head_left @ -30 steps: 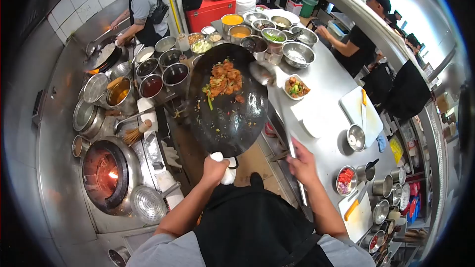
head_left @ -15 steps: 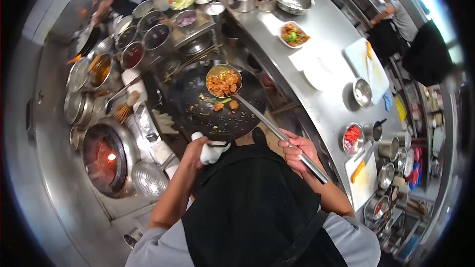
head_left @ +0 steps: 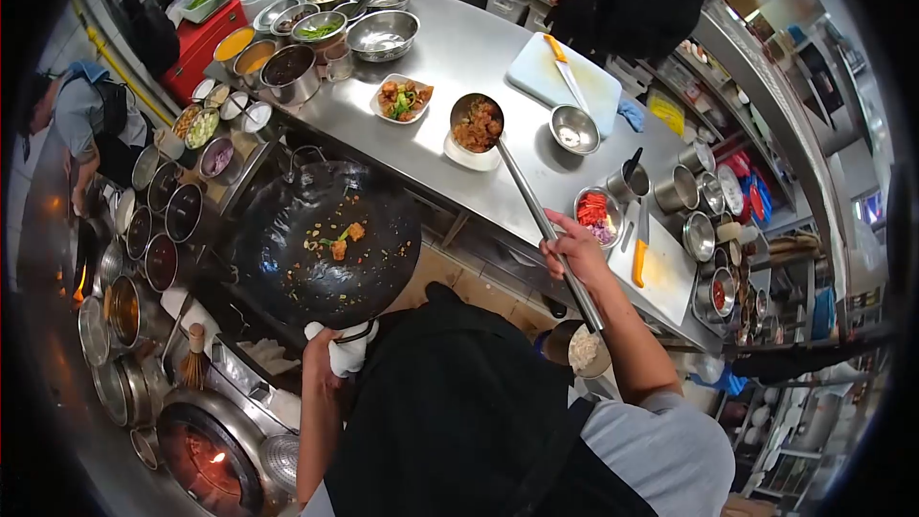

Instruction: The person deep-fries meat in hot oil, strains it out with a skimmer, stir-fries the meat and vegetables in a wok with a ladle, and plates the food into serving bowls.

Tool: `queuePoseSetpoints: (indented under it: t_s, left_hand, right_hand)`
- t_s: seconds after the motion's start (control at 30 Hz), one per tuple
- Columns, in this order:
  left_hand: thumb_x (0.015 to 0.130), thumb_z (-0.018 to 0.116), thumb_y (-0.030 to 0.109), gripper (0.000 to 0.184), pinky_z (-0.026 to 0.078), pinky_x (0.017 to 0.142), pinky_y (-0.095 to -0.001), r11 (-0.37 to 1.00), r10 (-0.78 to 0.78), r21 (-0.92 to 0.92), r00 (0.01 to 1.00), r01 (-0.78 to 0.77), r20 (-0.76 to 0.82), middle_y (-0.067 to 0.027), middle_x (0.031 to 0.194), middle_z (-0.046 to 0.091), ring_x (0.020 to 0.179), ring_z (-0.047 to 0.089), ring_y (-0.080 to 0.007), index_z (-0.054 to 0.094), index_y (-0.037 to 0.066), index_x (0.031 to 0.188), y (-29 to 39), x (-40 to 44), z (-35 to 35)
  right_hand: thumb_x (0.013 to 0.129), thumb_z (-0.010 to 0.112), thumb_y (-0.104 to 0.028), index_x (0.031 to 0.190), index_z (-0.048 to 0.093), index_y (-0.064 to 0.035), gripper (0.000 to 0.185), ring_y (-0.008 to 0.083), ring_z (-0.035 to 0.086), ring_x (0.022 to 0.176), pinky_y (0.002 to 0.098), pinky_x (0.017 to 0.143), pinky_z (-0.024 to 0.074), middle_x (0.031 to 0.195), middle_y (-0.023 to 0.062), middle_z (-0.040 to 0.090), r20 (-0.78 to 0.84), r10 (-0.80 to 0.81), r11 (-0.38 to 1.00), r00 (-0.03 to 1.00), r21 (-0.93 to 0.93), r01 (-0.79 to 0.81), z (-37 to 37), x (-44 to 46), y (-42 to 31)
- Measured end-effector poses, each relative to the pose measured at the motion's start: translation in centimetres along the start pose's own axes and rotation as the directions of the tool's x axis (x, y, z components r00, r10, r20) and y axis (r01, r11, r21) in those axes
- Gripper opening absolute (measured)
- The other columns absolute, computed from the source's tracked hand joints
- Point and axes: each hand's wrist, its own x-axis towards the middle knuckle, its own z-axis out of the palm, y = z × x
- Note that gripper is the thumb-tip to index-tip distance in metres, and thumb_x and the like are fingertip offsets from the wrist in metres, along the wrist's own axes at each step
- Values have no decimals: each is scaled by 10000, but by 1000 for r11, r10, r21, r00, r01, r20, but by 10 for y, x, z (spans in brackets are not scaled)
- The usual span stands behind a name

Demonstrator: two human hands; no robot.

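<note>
My right hand is closed around the long metal handle of a ladle. Browned fried pieces of food fill its bowl, which is over a white dish on the steel counter; whether they touch I cannot tell. Low on the left, my left hand grips the rim handle of a black wok through a folded white cloth. A few fried pieces and scattered bits lie in the wok, held off the burner.
Beside the white dish stands a served dish of food. A cutting board with an orange-handled knife and a steel bowl are farther right. The lit burner glows at lower left, near sauce pots. Another person works at far left.
My view has turned right. The ladle has moved from above the wok to over the white dish on the counter, carrying the fried pieces. Both hands keep their grips.
</note>
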Motion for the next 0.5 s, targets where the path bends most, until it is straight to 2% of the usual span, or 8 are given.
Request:
queuePoseSetpoints:
  t_s: [0.07,0.13,0.2,0.27,0.33,0.37,0.43,0.5]
  left_hand:
    - [743,598,97,401,567,826,-397,998,55,-33,998,-53,40,-154,1029,668,902,680,-316,573,-29,1123,-2,2,-4]
    - [742,597,94,412,563,839,-398,1000,25,-18,999,-25,38,-154,1039,666,911,677,-318,567,-29,1134,0,-3,-2]
    - [741,592,88,417,562,853,-402,999,34,-7,999,-34,3,-154,1041,662,911,675,-323,558,-28,1140,1,-10,3]
    - [742,588,82,405,557,860,-409,999,39,12,998,-38,-55,-153,1032,659,914,672,-324,559,-28,1131,-2,-14,4]
    - [745,585,75,390,559,842,-411,999,14,32,996,-11,-83,-152,1023,656,906,670,-319,560,-26,1121,-2,-16,3]
    - [746,588,78,388,563,822,-409,1000,11,27,993,-8,-115,-152,1021,655,895,671,-316,559,-26,1119,-3,-17,4]
    - [758,602,96,326,563,709,-394,998,53,-35,990,-58,-134,-139,937,658,790,669,-299,577,-17,1064,-12,-13,1]
    - [764,606,101,282,552,676,-392,1000,14,-4,989,-15,-149,-127,886,652,746,660,-291,585,-8,1023,-15,-9,-8]
  right_hand:
    - [825,530,59,1460,365,-16,661,146,487,452,284,416,401,805,138,607,-24,23,989,999,-143,-26,-16,11,6]
    - [824,544,75,1462,382,-21,664,138,502,461,281,419,400,778,110,595,-40,11,985,999,-169,-18,-18,10,13]
    - [830,554,76,1462,401,-29,658,125,512,470,274,423,396,790,87,585,-89,-173,833,981,-544,98,-9,9,28]
    - [837,562,67,1456,428,-39,642,109,507,476,261,437,391,833,80,577,-81,-139,837,987,-542,73,-7,0,24]
    - [835,575,58,1458,442,-56,646,91,496,498,247,456,385,871,69,570,-52,-167,760,985,-643,95,-10,-8,19]
    - [840,581,46,1463,446,-72,648,73,483,522,236,469,374,854,44,559,2,-311,653,950,-726,216,-22,-4,37]
    - [840,566,65,1464,443,-70,650,74,483,515,230,464,369,868,47,551,-4,-307,686,952,-694,219,-22,-8,37]
    - [838,541,83,1475,416,-65,665,83,482,509,223,467,373,848,53,550,-23,-283,758,959,-618,209,-12,-13,27]
